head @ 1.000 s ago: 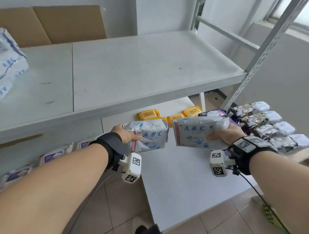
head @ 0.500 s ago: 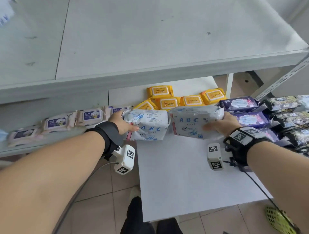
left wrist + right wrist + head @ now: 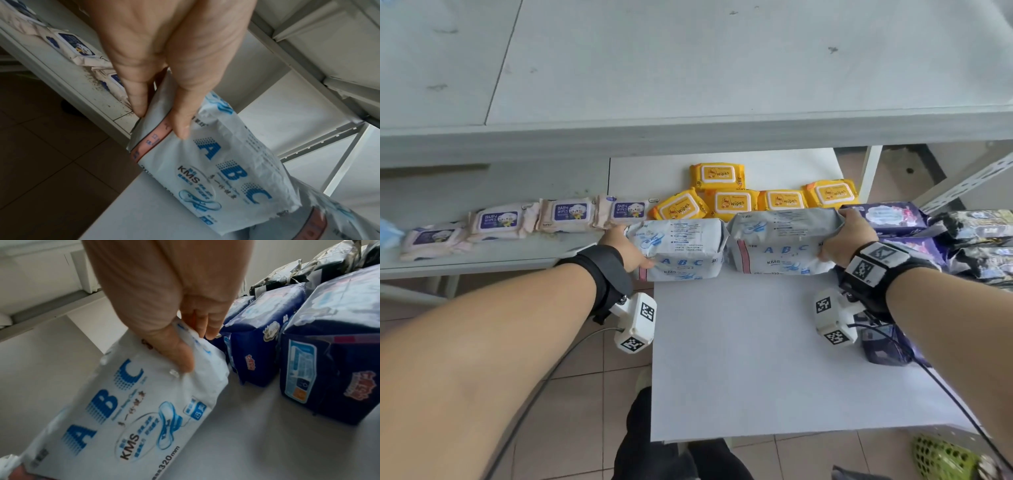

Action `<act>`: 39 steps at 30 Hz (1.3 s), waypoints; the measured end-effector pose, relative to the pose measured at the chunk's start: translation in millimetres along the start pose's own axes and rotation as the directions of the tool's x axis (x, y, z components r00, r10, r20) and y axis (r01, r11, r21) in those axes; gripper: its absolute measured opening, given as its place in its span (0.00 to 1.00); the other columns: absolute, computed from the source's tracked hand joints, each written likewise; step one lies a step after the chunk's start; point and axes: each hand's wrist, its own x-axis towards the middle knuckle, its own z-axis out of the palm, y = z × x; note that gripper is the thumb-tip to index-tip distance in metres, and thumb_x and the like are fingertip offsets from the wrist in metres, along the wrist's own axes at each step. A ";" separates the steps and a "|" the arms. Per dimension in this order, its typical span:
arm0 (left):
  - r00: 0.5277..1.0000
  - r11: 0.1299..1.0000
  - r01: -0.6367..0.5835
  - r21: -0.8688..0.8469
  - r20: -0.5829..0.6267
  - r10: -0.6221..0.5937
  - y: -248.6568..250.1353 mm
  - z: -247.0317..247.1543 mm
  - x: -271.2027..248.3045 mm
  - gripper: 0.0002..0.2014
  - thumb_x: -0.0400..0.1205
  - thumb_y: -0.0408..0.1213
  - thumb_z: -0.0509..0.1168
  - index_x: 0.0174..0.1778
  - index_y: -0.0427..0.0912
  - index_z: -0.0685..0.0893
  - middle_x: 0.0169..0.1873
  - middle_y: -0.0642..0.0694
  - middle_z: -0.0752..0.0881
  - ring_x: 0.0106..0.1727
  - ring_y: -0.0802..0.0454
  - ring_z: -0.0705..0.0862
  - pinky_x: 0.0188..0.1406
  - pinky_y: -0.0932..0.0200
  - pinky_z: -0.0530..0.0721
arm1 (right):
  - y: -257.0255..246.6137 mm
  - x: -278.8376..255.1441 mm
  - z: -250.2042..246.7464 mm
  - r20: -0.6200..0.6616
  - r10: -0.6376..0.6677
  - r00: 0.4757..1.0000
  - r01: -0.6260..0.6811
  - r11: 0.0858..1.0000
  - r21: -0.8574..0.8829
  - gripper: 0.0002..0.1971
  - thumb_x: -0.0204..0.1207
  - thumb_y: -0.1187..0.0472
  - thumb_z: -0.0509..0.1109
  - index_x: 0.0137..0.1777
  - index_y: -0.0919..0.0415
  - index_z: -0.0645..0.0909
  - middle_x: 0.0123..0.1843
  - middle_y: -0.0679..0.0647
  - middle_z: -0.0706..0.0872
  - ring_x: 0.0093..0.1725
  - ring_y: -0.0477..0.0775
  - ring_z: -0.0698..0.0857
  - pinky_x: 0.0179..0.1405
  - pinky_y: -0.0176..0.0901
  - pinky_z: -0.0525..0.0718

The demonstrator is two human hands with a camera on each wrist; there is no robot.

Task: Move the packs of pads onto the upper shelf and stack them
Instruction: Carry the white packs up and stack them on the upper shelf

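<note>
Pickup step imo: left hand [image 3: 627, 247] pinching one white ABC pack [image 3: 677, 249], right hand [image 3: 848, 240] pinching the other ABC pack [image 3: 781, 244], both low by the desk [image 3: 739, 359]; next calls for lifting onto the upper shelf [image 3: 688, 68] and stacking

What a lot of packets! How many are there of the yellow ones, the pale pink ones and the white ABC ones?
Yellow wipes packs: 5
Pale pink baby wipes packs: 4
White ABC pad packs: 2, one held in the left hand and one in the right hand
Total: 11
</note>
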 end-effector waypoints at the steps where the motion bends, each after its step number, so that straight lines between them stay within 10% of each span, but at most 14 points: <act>1: 1.000 1.000 0.008 0.009 -0.001 -0.008 1.0 2.2 -0.3 0.39 0.64 0.34 0.82 0.70 0.35 0.72 0.66 0.39 0.80 0.65 0.41 0.80 0.67 0.46 0.79 | 1.4 0.7 1.0 -0.027 0.005 1.000 -0.005 1.000 -0.010 0.35 0.67 0.72 0.72 0.75 0.60 0.66 0.64 0.63 0.81 0.65 0.66 0.79 0.64 0.54 0.79; 17: 0.993 0.991 0.101 -0.093 -0.045 -0.105 21.8 21.3 -4.8 0.39 0.69 0.22 0.74 0.74 0.39 0.64 0.65 0.40 0.79 0.66 0.42 0.78 0.52 0.54 0.77 | -2.2 -2.1 -4.9 -0.040 0.065 0.997 -0.070 0.988 -0.140 0.28 0.71 0.69 0.69 0.72 0.54 0.76 0.69 0.62 0.77 0.65 0.62 0.78 0.66 0.52 0.78; 25: 0.997 0.984 0.046 -0.173 -0.047 -0.055 36.2 -4.9 -35.0 0.43 0.70 0.31 0.76 0.79 0.39 0.63 0.72 0.40 0.74 0.70 0.41 0.76 0.65 0.51 0.79 | -47.4 -44.7 -17.2 -0.007 -0.071 0.997 0.072 0.996 0.060 0.22 0.70 0.66 0.68 0.66 0.55 0.78 0.65 0.58 0.81 0.64 0.59 0.79 0.64 0.51 0.79; 34: 0.923 0.800 -0.319 -0.509 -0.360 0.139 52.5 -116.4 -92.3 0.21 0.74 0.32 0.72 0.64 0.43 0.81 0.63 0.44 0.83 0.55 0.53 0.82 0.53 0.60 0.79 | -169.7 -122.1 -30.1 0.037 -0.473 0.881 0.408 0.795 0.450 0.18 0.71 0.62 0.75 0.61 0.57 0.79 0.51 0.53 0.87 0.44 0.52 0.85 0.37 0.42 0.82; 39: 0.881 0.741 -0.358 -0.568 -0.468 0.067 22.7 -225.9 -97.3 0.27 0.76 0.37 0.71 0.72 0.42 0.75 0.67 0.44 0.80 0.58 0.50 0.81 0.61 0.55 0.79 | -262.4 -156.6 -33.7 0.071 -0.525 0.848 0.415 0.740 0.529 0.20 0.71 0.56 0.76 0.61 0.57 0.79 0.50 0.55 0.87 0.53 0.55 0.87 0.56 0.51 0.85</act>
